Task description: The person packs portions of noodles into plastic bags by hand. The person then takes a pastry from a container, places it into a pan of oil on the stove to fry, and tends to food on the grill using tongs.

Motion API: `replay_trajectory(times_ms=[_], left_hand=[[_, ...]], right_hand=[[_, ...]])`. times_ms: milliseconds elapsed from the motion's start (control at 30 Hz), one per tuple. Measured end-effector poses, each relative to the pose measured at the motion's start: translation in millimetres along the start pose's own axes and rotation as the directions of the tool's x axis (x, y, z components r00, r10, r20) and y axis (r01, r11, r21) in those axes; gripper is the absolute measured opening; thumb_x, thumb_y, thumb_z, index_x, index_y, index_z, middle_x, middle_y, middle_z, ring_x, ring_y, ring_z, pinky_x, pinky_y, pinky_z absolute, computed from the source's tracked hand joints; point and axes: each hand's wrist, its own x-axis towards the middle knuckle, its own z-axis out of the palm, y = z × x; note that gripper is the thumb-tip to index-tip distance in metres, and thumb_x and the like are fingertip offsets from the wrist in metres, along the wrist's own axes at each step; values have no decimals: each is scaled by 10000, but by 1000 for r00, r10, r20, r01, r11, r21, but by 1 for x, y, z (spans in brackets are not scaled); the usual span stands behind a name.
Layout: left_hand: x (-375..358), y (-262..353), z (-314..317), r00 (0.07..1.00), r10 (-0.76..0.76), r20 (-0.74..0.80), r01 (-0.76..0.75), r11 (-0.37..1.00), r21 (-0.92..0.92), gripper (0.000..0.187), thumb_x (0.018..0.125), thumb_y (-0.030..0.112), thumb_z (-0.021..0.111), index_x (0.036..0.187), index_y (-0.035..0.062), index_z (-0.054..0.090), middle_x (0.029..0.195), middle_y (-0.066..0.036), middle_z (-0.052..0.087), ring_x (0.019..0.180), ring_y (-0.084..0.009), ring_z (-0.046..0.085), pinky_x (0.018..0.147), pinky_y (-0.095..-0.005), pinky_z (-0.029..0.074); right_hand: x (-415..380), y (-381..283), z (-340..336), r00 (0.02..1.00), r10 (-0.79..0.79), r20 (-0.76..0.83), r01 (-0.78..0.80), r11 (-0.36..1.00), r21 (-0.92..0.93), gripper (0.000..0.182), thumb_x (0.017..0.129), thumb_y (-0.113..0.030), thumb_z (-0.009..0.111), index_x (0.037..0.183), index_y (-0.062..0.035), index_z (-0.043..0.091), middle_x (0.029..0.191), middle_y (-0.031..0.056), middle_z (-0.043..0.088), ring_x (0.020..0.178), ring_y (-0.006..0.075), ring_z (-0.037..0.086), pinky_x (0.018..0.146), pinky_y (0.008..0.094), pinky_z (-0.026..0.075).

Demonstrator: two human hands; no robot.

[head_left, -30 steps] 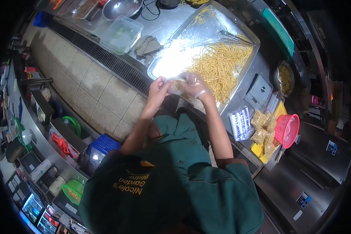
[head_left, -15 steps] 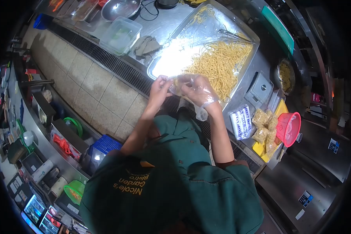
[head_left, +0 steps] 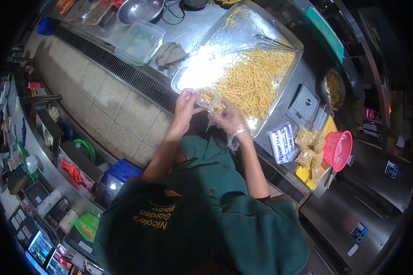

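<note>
Left hand (head_left: pixel 185 109) and gloved right hand (head_left: pixel 229 119) grip a clear, crinkled plastic bag (head_left: pixel 210 99) holding yellow noodles (head_left: pixel 208 96).

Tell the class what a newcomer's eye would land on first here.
Probably the heap of yellow noodles on the big metal tray. Next, the clear bag with noodles inside, held between the left hand and right hand. Then the bright red basket at right, beside filled bags.
</note>
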Motion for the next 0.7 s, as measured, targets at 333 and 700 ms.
replay_trajectory(times_ms=[333, 700], left_hand=[[-5, -1, 3, 999, 19, 51, -21, 999, 38, 161, 974, 239, 576, 1050, 116, 504, 1005, -26, 642, 933, -105, 620, 774, -307, 537], [-2, -10, -10, 994, 95, -53, -93, 995, 33, 247, 912, 149, 671, 1073, 64, 504, 1029, -73, 637, 890, -126, 642, 701, -269, 549]], right_hand=[[-15, -58, -13, 920, -384, -85, 340, 886, -315, 230, 848, -175, 680, 982, 9, 706, 795, 96, 704, 643, 166, 643, 575, 313, 498], [26, 10, -56, 881, -389, -268, 114, 727, -678, 410, 783, -267, 719, 1121, -39, 687, 998, 180, 707, 798, 282, 681, 735, 396, 542]])
